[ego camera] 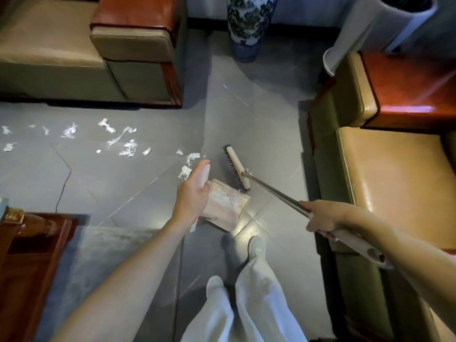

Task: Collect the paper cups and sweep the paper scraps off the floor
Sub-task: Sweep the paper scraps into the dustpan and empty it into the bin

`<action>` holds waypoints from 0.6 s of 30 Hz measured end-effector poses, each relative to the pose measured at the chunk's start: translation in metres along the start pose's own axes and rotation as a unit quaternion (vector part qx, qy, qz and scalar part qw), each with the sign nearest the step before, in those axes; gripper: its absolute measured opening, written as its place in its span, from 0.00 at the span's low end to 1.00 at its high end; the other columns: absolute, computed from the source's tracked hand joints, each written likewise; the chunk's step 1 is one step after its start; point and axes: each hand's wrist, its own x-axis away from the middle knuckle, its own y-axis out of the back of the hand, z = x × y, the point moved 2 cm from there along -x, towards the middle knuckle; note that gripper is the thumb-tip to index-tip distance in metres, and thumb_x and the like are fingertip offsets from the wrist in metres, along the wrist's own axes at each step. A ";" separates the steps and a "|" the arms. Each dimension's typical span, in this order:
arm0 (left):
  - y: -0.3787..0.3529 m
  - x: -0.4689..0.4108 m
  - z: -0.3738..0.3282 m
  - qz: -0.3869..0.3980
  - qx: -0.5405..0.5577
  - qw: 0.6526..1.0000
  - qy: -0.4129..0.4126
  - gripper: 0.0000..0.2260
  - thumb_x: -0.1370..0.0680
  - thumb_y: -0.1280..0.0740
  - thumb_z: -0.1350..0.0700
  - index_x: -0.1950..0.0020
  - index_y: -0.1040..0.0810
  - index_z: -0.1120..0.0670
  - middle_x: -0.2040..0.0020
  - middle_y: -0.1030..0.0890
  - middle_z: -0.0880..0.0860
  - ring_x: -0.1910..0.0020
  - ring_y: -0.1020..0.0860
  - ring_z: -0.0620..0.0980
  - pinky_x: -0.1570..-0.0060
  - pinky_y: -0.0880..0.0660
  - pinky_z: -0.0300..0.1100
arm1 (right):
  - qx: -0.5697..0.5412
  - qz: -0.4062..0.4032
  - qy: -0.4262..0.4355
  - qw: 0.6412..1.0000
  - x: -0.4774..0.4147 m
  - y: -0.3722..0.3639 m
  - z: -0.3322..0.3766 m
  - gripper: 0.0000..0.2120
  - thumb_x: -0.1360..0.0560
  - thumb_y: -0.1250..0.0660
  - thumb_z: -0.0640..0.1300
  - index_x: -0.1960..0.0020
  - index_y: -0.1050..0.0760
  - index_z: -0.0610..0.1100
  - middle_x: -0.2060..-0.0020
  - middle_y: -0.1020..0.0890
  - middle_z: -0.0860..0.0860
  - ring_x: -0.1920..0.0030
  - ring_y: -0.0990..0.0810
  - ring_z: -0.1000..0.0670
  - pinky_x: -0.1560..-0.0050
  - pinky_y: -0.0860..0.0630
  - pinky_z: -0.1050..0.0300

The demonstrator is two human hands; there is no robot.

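Observation:
My left hand [193, 195] grips the pale upright handle of a beige dustpan [225, 209] standing on the grey floor, with white paper scraps inside it. My right hand [320, 218] grips the metal shaft of a broom; the broom head [237, 167], cream with dark bristles, rests on the floor just beyond the dustpan. Several white paper scraps [123, 141] lie scattered on the floor to the left, and a few scraps [188, 166] sit close to the dustpan handle. No paper cups are in view.
A leather armchair [74, 53] stands at the upper left and another armchair [385, 149] on the right. A blue-and-white vase [246, 28] stands at the back. A dark wooden table [29, 267] is at the lower left beside a grey rug [118, 255]. My legs and feet show at the bottom.

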 end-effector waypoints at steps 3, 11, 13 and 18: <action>-0.014 -0.019 -0.010 0.010 0.010 1.000 0.006 0.21 0.24 0.36 0.63 0.35 0.28 0.43 0.40 0.21 0.46 0.47 0.25 0.54 0.46 0.27 0.46 | 0.003 -0.029 -0.020 0.999 -0.026 0.028 -0.017 0.34 0.24 0.36 0.39 0.23 0.47 0.48 0.64 0.21 0.47 0.77 0.23 0.54 0.77 0.27 0.63; -0.062 -0.086 -0.042 0.014 -0.024 0.999 0.033 0.21 0.23 0.36 0.62 0.34 0.28 0.44 0.51 0.22 0.46 0.50 0.24 0.55 0.47 0.28 0.42 | 0.023 -0.063 -0.047 0.997 -0.098 0.096 -0.030 0.26 0.22 0.37 0.38 0.26 0.39 0.43 0.55 0.23 0.47 0.64 0.22 0.52 0.76 0.29 0.65; -0.073 -0.096 -0.048 0.014 -0.024 0.999 0.032 0.21 0.23 0.36 0.63 0.33 0.27 0.45 0.48 0.22 0.45 0.48 0.24 0.55 0.45 0.30 0.38 | 0.023 -0.040 -0.041 0.998 -0.109 0.099 -0.029 0.25 0.22 0.37 0.39 0.27 0.38 0.42 0.52 0.23 0.45 0.60 0.22 0.51 0.71 0.27 0.65; -0.073 -0.101 -0.050 -0.008 -0.047 0.999 0.023 0.20 0.23 0.35 0.63 0.33 0.27 0.47 0.41 0.21 0.46 0.47 0.24 0.52 0.49 0.33 0.31 | 0.055 0.056 0.005 0.997 -0.103 0.081 -0.018 0.27 0.25 0.34 0.36 0.28 0.36 0.44 0.51 0.22 0.46 0.57 0.22 0.50 0.56 0.21 0.60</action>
